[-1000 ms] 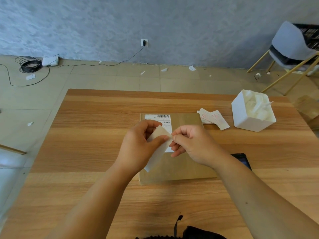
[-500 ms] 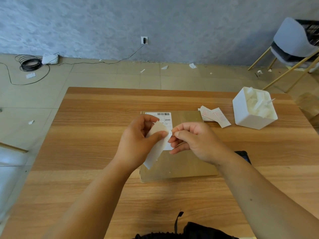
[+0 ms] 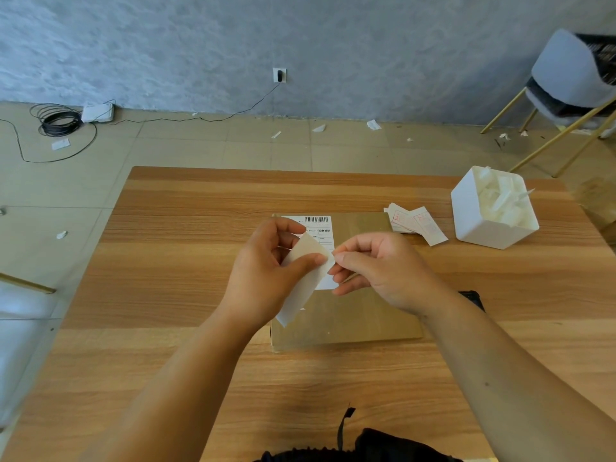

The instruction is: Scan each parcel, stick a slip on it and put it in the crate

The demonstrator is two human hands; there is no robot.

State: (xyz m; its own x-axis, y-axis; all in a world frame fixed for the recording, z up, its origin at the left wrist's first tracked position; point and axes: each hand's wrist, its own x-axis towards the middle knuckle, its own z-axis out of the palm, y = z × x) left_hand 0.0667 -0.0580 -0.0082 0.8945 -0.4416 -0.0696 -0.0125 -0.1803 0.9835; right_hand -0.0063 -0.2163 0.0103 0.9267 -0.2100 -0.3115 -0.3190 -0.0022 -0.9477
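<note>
A flat cardboard parcel point(image 3: 353, 315) with a white barcode label point(image 3: 318, 225) lies in the middle of the wooden table point(image 3: 166, 261). Above it my left hand point(image 3: 266, 275) holds a white paper slip point(image 3: 305, 281) between thumb and fingers. My right hand point(image 3: 383, 271) pinches the slip's upper right corner with thumb and forefinger. A small pile of more slips point(image 3: 416, 223) with red print lies beside the parcel's far right corner. No crate is in view.
A white square box point(image 3: 493, 208) stuffed with crumpled paper stands at the back right of the table. A dark device point(image 3: 471, 298) peeks out behind my right forearm. A chair point(image 3: 566, 85), cables and paper scraps are on the floor beyond.
Both hands stay over the parcel with the slip. The right fingers have shifted slightly at the slip's corner. The view has tilted a little.
</note>
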